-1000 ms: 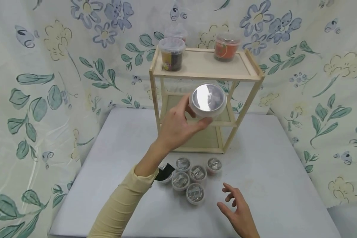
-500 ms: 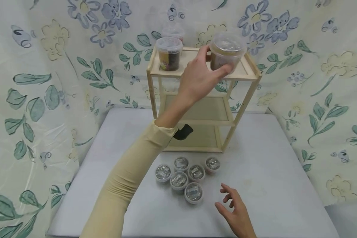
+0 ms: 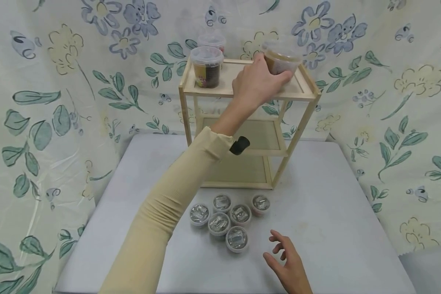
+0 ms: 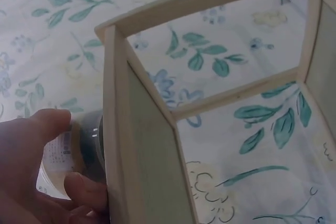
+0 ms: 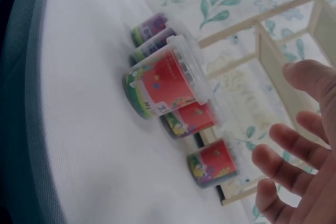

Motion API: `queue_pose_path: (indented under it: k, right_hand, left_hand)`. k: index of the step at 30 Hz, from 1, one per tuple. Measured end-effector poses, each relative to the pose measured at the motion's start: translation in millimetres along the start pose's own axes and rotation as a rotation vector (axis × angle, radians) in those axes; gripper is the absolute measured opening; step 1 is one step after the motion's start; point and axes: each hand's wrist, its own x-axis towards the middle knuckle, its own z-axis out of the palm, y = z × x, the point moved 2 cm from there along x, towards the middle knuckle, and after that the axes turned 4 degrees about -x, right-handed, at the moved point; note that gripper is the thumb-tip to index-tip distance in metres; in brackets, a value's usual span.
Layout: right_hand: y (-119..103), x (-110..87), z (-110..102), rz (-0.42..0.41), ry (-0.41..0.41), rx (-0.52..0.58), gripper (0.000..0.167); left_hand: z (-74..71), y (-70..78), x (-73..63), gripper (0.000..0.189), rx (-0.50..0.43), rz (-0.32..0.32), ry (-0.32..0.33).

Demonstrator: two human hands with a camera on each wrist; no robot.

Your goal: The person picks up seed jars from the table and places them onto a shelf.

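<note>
My left hand (image 3: 259, 81) grips a clear-lidded plastic tub (image 3: 283, 61) with a brown band at the right part of the wooden rack's top board (image 3: 229, 75). The tub leans slightly; whether its base touches the board is hidden. In the left wrist view, thumb and fingers hold the labelled tub (image 4: 60, 153) right against the board's edge. My right hand (image 3: 288, 263) hovers low over the table, fingers loosely bent, holding nothing. Left of it stand several lidded tubs, the nearest tub (image 3: 237, 239) in front; the right wrist view shows a red-labelled tub (image 5: 163, 82).
A yellow-and-black tub (image 3: 207, 67) stands at the top board's left, with another tub (image 3: 217, 43) behind it. The rack's middle shelf (image 3: 261, 130) and bottom shelf (image 3: 242, 171) lie below. The white table (image 3: 327, 212) meets a floral cloth (image 3: 408, 122) behind.
My left hand has carried the tub up and forward from before the rack to the top board's right side, now hiding the orange tub there. The right hand has hardly moved.
</note>
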Motion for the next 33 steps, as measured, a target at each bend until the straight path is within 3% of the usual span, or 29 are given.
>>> queue_pose_path:
  k: [8, 15, 21, 24, 27, 30, 33]
  right_hand:
    - [0.6, -1.1, 1.6, -0.005, -0.003, -0.031, 0.059]
    - [2.7, 2.7, 1.4, -0.021, -0.006, -0.03, 0.059]
    - [4.1, 8.6, -0.2, -0.002, -0.028, -0.015, 0.058]
    - [4.8, 10.8, -0.9, 0.009, -0.035, -0.031, 0.057]
    - [6.3, 12.1, -1.3, 0.015, -0.031, -0.047, 0.056]
    - [10.0, 13.3, -1.4, 0.007, -0.011, -0.056, 0.056]
    - [16.0, 16.1, -1.7, -0.024, 0.025, -0.071, 0.055]
  left_hand:
    - [6.4, -1.3, 3.7, 0.07, 0.14, 0.014, -0.007]
    - [6.9, 1.0, 4.9, 0.057, 0.141, 0.002, -0.045]
    - [-0.8, 1.7, 0.3, 0.064, 0.129, 0.022, -0.021]
    - [-12.0, -4.4, -11.7, 0.075, 0.07, 0.03, -0.03]
    - [-25.1, -17.0, -32.3, 0.078, -0.041, 0.081, -0.041]
    - [-32.4, -38.2, -60.7, 0.066, -0.138, 0.207, -0.019]
    - [-30.3, -68.9, -93.7, 0.053, -0.19, 0.342, 0.004]
